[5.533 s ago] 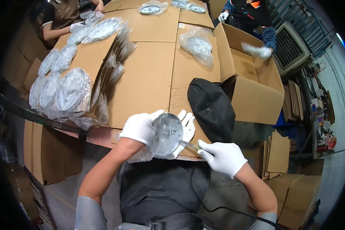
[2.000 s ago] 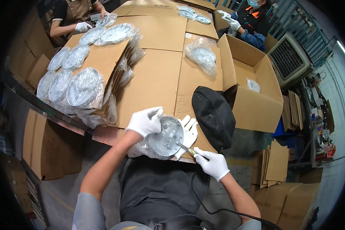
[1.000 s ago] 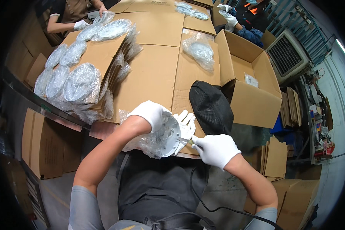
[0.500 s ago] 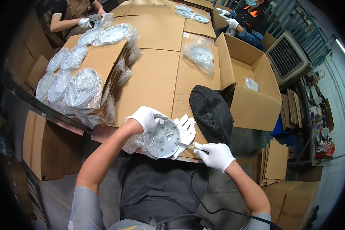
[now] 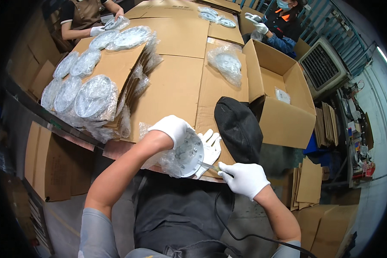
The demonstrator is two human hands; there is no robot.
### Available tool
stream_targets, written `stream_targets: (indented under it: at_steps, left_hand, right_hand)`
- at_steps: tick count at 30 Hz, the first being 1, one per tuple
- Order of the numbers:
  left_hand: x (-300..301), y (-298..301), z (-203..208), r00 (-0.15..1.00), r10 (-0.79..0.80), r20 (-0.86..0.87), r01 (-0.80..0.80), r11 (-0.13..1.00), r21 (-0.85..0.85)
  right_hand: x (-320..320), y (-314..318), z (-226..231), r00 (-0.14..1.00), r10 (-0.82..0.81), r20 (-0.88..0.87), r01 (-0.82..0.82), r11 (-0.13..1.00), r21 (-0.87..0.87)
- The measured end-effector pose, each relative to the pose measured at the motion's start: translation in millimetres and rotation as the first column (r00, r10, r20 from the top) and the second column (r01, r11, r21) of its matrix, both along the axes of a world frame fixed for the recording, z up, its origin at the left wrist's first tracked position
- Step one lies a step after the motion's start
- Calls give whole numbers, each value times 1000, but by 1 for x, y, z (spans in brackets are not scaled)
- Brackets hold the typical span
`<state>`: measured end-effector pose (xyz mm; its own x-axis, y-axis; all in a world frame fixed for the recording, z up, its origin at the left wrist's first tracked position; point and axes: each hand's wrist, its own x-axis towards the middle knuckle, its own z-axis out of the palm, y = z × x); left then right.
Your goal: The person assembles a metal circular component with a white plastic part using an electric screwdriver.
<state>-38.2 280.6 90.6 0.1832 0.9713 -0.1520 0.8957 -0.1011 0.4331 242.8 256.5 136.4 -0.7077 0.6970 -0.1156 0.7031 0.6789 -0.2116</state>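
Observation:
My left hand [image 5: 173, 129], in a white glove, is closed at the far-left side of a round grey plastic disc [image 5: 194, 160]. Its fingertips are partly hidden. Clear plastic wrap [image 5: 171, 164] covers the disc's left part, and small raised fittings show on its face. My right hand [image 5: 246, 179], also gloved, closes around a slim tool with a flat metal blade [image 5: 207, 165]. The blade's tip is at the disc's right rim; most of the handle is inside my fingers. A loose white glove [image 5: 211, 146] lies just beyond the disc, partly beneath it.
A black mesh bag [image 5: 238, 129] sits right of the glove. Wrapped discs [image 5: 96, 96] top a cardboard stack at left; another wrapped disc [image 5: 226, 64] lies ahead. An open carton [image 5: 288, 122] stands at right. Two people [image 5: 84, 19] [image 5: 284, 26] handle parts across the table.
My left hand has turned and shifted slightly right over the disc, hiding more of its fingers. My right hand and the tool have barely moved. Both co-workers' hands have shifted.

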Motion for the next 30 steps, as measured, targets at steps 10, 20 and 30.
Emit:
stream_targets:
  at_steps: [10,20,30]
  left_hand:
    - [10,0,14,1000,-23,-16,23,1000,-16]
    - [9,5,14,995,-77,-61,75,997,-34]
    - [-10,2,-15,986,-24,163,20,999,27]
  right_hand:
    - [-9,9,11,995,47,90,-44,998,-35]
    - [-14,12,2,997,19,80,-12,996,-86]
    - [15,-9,-64,903,-288,-318,181,928,-326]
